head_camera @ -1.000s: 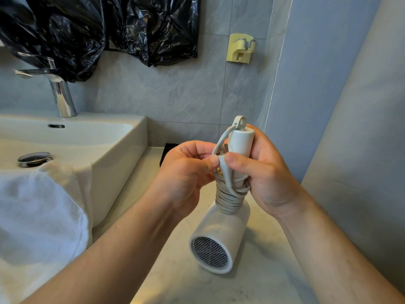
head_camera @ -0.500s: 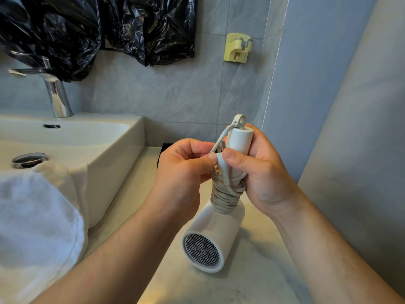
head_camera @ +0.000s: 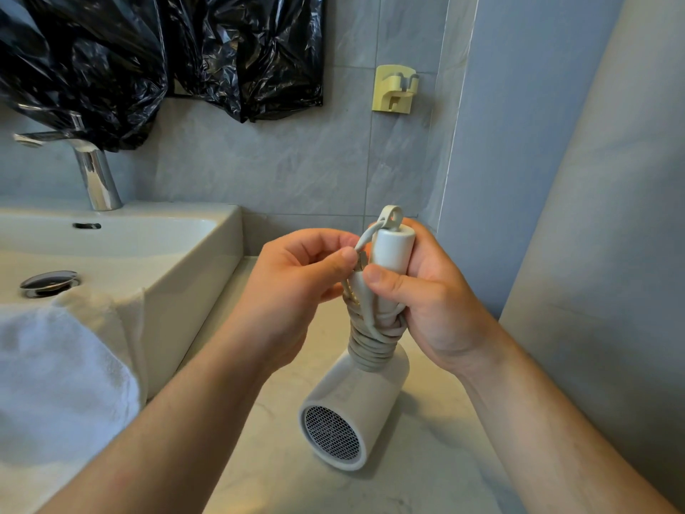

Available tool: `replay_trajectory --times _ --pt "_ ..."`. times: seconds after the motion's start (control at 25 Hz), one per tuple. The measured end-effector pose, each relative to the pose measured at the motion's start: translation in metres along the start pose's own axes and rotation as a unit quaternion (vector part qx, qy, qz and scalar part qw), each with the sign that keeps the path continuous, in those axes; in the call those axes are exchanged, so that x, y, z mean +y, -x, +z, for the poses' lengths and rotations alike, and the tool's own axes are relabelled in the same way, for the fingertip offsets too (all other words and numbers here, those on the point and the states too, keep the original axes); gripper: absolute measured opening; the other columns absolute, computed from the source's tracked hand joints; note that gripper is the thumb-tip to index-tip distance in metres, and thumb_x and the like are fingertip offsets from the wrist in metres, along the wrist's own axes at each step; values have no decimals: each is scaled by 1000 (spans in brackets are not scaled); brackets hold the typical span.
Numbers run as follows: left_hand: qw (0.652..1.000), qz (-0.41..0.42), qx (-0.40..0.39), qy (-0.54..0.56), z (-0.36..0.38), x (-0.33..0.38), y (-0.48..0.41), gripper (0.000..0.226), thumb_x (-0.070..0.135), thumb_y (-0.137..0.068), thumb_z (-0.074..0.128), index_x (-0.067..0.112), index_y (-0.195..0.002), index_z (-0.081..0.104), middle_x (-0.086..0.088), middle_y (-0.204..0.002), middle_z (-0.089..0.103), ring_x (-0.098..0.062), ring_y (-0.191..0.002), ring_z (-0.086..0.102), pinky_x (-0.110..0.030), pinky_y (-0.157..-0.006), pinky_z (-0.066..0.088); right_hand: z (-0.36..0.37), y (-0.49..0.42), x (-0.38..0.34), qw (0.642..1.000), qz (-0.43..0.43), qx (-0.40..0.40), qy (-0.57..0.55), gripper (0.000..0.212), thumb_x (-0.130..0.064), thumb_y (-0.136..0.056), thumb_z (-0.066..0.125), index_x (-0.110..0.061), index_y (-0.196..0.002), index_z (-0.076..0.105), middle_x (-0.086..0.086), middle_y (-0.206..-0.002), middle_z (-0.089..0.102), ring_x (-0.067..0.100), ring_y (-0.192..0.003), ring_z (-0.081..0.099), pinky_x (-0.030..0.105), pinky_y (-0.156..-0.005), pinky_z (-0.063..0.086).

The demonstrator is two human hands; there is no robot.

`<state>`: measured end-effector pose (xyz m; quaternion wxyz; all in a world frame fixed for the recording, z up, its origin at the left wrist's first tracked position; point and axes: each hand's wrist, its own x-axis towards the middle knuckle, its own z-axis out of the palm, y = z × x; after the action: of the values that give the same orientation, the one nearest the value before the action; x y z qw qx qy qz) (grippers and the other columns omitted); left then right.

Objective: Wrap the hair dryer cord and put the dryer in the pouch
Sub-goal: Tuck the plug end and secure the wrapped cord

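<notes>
Change: little is seen to have moved over the last second; the same grips are kept by the left hand [head_camera: 293, 291] and the right hand [head_camera: 437, 302], and the hair dryer [head_camera: 356, 402] has swung slightly toward the sink [head_camera: 185, 265].
Hair dryer: one, white, held handle-up to the right of the sink, with its grille turned toward the camera. Its barrel is low over the counter [head_camera: 426, 469]; whether they touch cannot be told.
Cord [head_camera: 370, 345]: one, coiled in many turns round the lower handle, its loose end led up beside the handle.
Left hand: fingers [head_camera: 315, 246] curled, the cord's end pinched between thumb and forefinger.
Right hand: fingers clenched round the handle, thumb pressed on the cord.
Hands: two counted, both right of the sink.
Faucet [head_camera: 94, 176]: one, chrome, behind the sink.
Drain plug [head_camera: 50, 283]: one, inside the sink.
Towel [head_camera: 55, 383]: one, white, draped over the sink's near rim.
Wall hook [head_camera: 394, 89]: one, yellow, on the tiles above and right of the sink.
Black plastic [head_camera: 148, 50]: two bunches, hung on the wall above the sink.
</notes>
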<state>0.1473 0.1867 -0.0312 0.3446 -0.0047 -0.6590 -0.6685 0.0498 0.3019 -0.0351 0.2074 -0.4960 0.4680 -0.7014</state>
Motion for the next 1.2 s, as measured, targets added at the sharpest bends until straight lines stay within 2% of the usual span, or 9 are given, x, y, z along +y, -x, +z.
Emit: replay_trajectory --times 0.2,0.36,0.52,0.6,0.68,0.76,0.84,0.96,1.2 --pt "999 8 -40 -29 -5 2 -4 4 14 -77 64 13 -73 64 -13 -71 58 -25 -70 51 -40 -69 44 2 1 0 1000 -8 -10 25 29 -5 -78 60 -15 -105 54 7 -86 59 21 -78 58 32 -69 51" --pt "987 61 -34 -148 -6 -3 -6 9 31 -79 58 28 -71 53 -6 -71 51 -22 -70 45 -43 -69 40 2 2 -1 998 -9 -15 63 34 -8 -80 62 -13 -112 52 6 -87 61 17 -79 60 29 -69 51" --pt "955 136 1 -263 -4 -5 -5 11 20 -83 49 23 -73 47 1 -72 50 -21 -69 45 -49 -66 43 3 2 1 998 -18 -15 50 27 -8 -80 62 -18 -104 55 2 -79 61 17 -71 58 29 -64 48" --pt "969 126 -16 -211 -4 -2 -5 8 16 -82 53 19 -75 53 -1 -73 54 -21 -71 49 -54 -68 47 3 2 3 1000 -18 -13 21 23 -7 -80 62 -23 -97 59 7 -77 59 23 -69 55 38 -64 48" --pt "990 75 -74 -97 -11 2 -4 10 8 -80 58 18 -79 62 -3 -75 58 -22 -74 52 -46 -70 47 1 0 6 1000 -13 2 18 23 -8 -79 63 -20 -98 58 11 -81 57 27 -72 54 47 -69 45" --pt "991 44 -118 -44 -18 1 -4 24 -2 -74 63 19 -85 67 -5 -81 61 -23 -79 54 -38 -73 46 -1 -1 6 1000 -12 14 24 24 -8 -78 63 -14 -100 54 14 -85 58 27 -73 55 45 -68 46" --pt "993 37 -103 -33 -20 -5 -4 30 -7 -70 66 17 -88 64 -5 -82 62 -22 -79 57 -34 -72 48 -2 -1 6 1000 -8 22 17 26 -8 -78 62 -12 -102 52 11 -86 62 25 -74 58 40 -66 49" --pt "997 24 -66 -44 -19 -11 -6 22 -2 -69 70 12 -84 64 -5 -79 66 -19 -75 59 -28 -68 50 -2 -1 5 999 -4 29 15 28 -9 -78 61 -13 -103 51 6 -84 65 21 -76 60 35 -68 51" --pt "997 4 -75 -29 -19 -12 -5 18 -1 -70 69 12 -80 62 -2 -75 65 -13 -69 59 -19 -62 49 0 0 5 999 -6 32 18 27 -10 -77 59 -12 -104 52 4 -82 66 18 -76 62 33 -68 52"
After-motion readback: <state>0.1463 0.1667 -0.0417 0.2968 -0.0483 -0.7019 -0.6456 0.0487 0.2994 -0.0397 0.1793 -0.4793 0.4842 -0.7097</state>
